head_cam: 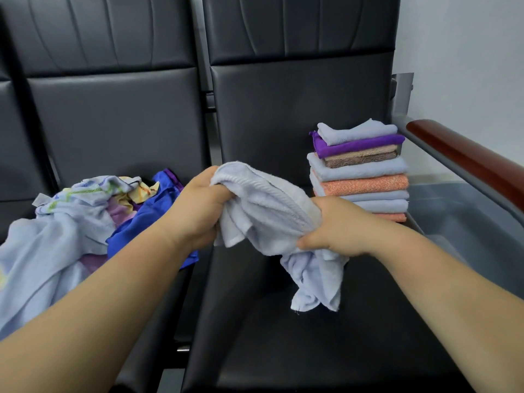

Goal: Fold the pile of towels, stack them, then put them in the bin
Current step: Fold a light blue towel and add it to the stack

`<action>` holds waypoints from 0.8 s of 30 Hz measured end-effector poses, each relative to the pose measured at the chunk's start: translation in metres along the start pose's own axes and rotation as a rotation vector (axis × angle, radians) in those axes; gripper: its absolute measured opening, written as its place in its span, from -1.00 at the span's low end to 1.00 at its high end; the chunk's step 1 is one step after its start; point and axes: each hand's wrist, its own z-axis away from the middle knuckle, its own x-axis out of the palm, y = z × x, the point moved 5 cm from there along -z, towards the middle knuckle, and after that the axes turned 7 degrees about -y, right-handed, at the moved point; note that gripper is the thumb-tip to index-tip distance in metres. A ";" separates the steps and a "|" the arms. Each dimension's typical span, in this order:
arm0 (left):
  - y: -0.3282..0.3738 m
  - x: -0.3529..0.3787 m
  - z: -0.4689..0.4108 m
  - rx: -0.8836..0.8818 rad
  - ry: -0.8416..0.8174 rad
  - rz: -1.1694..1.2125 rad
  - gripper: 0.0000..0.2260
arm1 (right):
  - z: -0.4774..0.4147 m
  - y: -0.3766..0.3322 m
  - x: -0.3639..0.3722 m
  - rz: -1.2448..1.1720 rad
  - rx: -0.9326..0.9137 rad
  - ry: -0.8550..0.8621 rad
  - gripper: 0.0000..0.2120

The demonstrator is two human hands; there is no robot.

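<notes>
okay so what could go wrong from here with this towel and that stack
The folded stack is tall and uneven near the seat's right edge; adding a towel could topple it. The pale blue towel is bunched between the left hand and right hand, so it may fold crooked unless it is spread flat first.

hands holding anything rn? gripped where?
Both hold one crumpled pale towel: left hand bunches its upper left end, right hand grips lower right; a loose end hangs below.
</notes>
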 end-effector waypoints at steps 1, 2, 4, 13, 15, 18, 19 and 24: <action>-0.002 0.002 0.000 -0.018 -0.019 0.055 -0.80 | 0.000 0.000 0.000 0.036 0.009 0.018 -0.82; -0.004 0.004 0.002 -0.039 -0.060 0.063 -0.80 | 0.000 -0.001 -0.001 0.048 0.011 0.034 -0.84; -0.002 0.006 0.006 -0.048 -0.128 -0.129 -0.81 | 0.000 -0.001 -0.006 0.031 0.014 0.065 -0.87; 0.001 -0.010 0.002 -0.073 -0.255 -0.893 -0.86 | 0.002 0.010 -0.015 -0.266 -0.042 0.117 -0.82; 0.002 -0.014 0.001 -0.070 -0.231 -0.951 -0.86 | 0.000 0.007 -0.017 -0.282 -0.072 0.174 -0.81; 0.006 -0.016 0.001 -0.054 -0.186 -0.983 -0.86 | 0.001 0.004 -0.025 -0.279 -0.095 0.279 -0.88; 0.010 -0.017 0.003 -0.049 -0.159 -0.958 -0.88 | 0.002 0.003 -0.026 -0.302 -0.100 0.289 -0.93; 0.051 -0.018 0.008 0.114 0.000 -0.841 -0.94 | 0.004 -0.017 -0.033 -0.436 -0.180 0.167 -0.82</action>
